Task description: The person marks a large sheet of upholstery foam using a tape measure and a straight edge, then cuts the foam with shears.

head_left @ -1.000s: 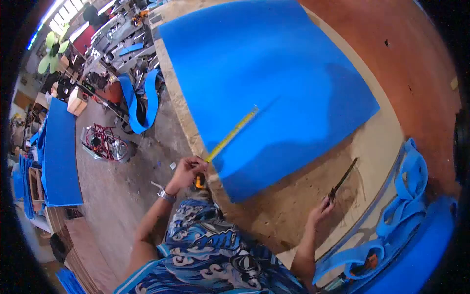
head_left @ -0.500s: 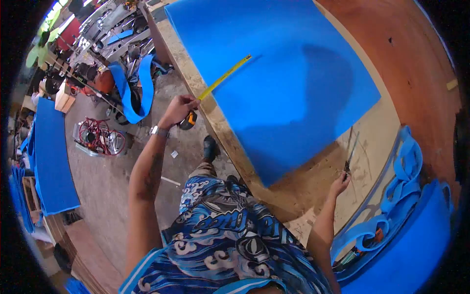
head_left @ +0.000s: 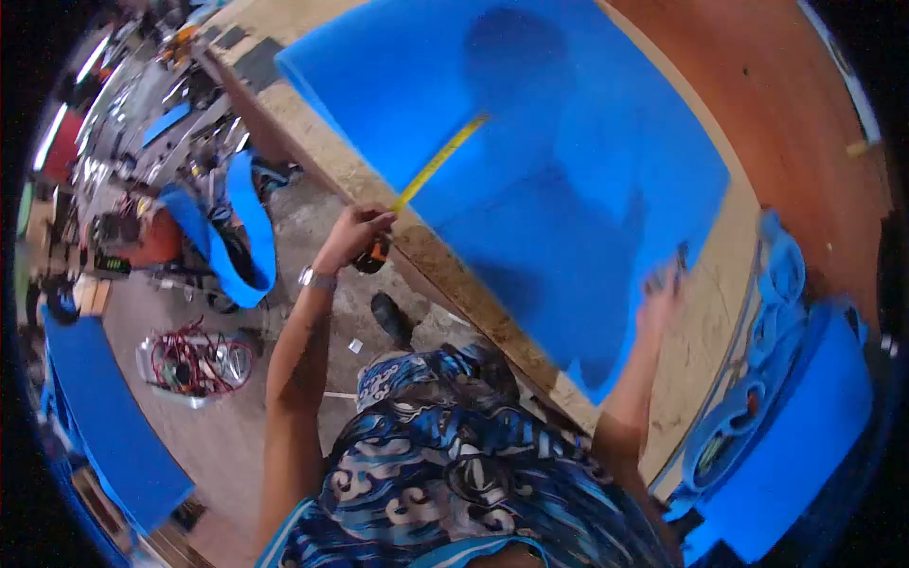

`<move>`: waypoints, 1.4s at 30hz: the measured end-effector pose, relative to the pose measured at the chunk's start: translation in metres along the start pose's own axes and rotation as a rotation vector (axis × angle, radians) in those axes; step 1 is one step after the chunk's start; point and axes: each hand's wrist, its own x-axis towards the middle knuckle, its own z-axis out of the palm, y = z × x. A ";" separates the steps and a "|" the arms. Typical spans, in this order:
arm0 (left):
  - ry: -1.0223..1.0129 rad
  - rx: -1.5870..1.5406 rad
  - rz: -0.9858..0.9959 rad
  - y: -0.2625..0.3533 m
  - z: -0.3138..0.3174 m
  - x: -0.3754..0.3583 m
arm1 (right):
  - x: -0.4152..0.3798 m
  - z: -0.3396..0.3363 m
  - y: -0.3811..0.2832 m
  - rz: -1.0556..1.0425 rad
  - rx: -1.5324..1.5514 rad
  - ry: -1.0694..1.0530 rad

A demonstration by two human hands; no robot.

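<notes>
My left hand [head_left: 358,235] is closed around a tape measure [head_left: 373,254] with an orange and black case, held beside the bench edge. Its yellow blade [head_left: 440,163] is pulled out over a large blue foam sheet [head_left: 407,95] that lies on a wooden bench top [head_left: 417,239]. Above the sheet's right edge is my right hand [head_left: 661,292], smeared by motion. Its fingers are curled around a small, thin, dark tool [head_left: 682,257] whose kind is too blurred to tell. My shadow falls across the sheet.
Curled blue foam strips [head_left: 743,417] and another blue sheet [head_left: 805,435] lie at the right. On the floor, at left, are a blue foam loop [head_left: 251,232], tangled red cables [head_left: 194,360] and a long blue sheet [head_left: 109,417]. A reddish-brown surface [head_left: 757,104] borders the bench.
My right hand has risen in the view, from the bench toward the blue sheet's right edge. My left hand still holds the tape measure, its blade out. The whole view has shifted.
</notes>
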 end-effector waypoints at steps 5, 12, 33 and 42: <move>0.027 -0.041 -0.135 -0.012 -0.023 -0.017 | 0.068 0.173 0.045 -0.494 -0.808 -0.171; 0.160 -0.096 -0.174 -0.018 -0.033 -0.046 | 0.084 0.235 0.111 -0.184 -1.305 -0.347; 0.149 -0.063 -0.329 0.015 0.026 -0.014 | 0.259 0.259 0.121 -0.090 -1.495 -0.383; -0.033 0.213 -0.243 0.014 0.019 0.027 | 0.238 0.182 0.134 -0.068 -0.605 -0.315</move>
